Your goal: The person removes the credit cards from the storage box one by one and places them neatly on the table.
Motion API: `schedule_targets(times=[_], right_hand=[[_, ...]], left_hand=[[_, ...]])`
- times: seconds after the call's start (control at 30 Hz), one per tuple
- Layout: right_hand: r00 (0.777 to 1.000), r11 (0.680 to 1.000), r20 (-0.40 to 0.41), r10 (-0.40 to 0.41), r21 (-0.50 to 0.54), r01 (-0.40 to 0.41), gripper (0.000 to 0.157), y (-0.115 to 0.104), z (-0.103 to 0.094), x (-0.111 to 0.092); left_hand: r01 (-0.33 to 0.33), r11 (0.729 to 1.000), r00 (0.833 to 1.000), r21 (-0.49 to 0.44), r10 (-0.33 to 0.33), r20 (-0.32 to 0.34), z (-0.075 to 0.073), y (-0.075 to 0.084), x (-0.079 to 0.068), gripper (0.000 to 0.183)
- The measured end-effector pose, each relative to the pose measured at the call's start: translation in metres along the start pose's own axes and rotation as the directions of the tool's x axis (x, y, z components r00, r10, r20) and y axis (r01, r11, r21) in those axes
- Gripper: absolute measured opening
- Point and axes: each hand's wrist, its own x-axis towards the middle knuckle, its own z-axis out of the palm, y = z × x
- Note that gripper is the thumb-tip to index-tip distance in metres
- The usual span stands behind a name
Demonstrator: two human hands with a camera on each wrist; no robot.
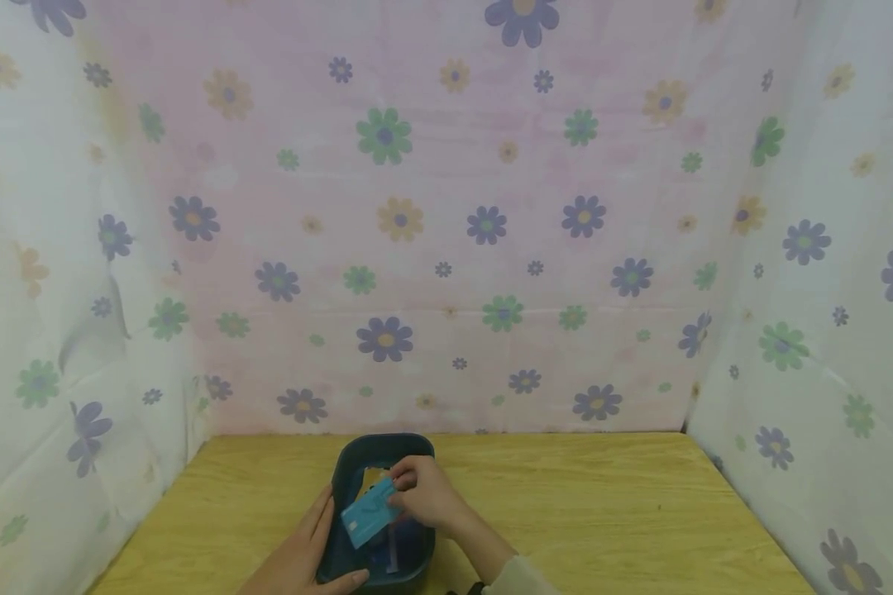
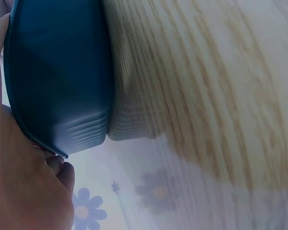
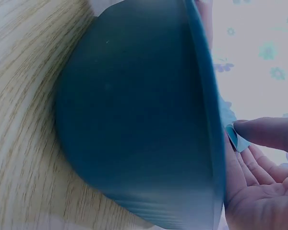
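Observation:
A dark blue plastic bin stands near the table's front edge, left of centre. My left hand holds its left side, fingers along the outer wall and thumb at the near rim; the wall fills much of the left wrist view. Over the bin's opening, my right hand pinches a light blue plastic card by its upper right end. The card tilts down to the left, with a small pale square near its lower end. Only the card's edge shows in the right wrist view.
Inside the bin lie a yellowish item, partly hidden by the card, and a dark blue item with a pale strip, its kind unclear. The wood-grain table extends to both sides. Flower-patterned cloth encloses the back and sides.

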Motion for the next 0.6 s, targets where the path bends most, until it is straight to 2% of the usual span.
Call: schedule_targets(times=[0.23, 0.47, 0.6], right_hand=[[0.999, 0.998, -0.035, 0.021, 0.053, -0.019, 0.027, -0.005, -0.006, -0.006], [0.998, 0.994, -0.040, 0.049, 0.097, -0.044, 0.027, -0.006, -0.011, -0.010], [0.999, 0.994, -0.039, 0.035, 0.106, -0.030, 0.026, -0.005, -0.015, -0.012]], left_hand=[[0.011, 1.000, 1.000, -0.003, -0.011, 0.012, -0.002, 0.001, 0.000, 0.119], [-0.020, 1.000, 1.000, -0.011, 0.020, 0.000, 0.000, -0.004, 0.000, 0.119], [-0.033, 0.999, 0.999, -0.008, 0.033, -0.011, 0.001, -0.005, 0.001, 0.120]])
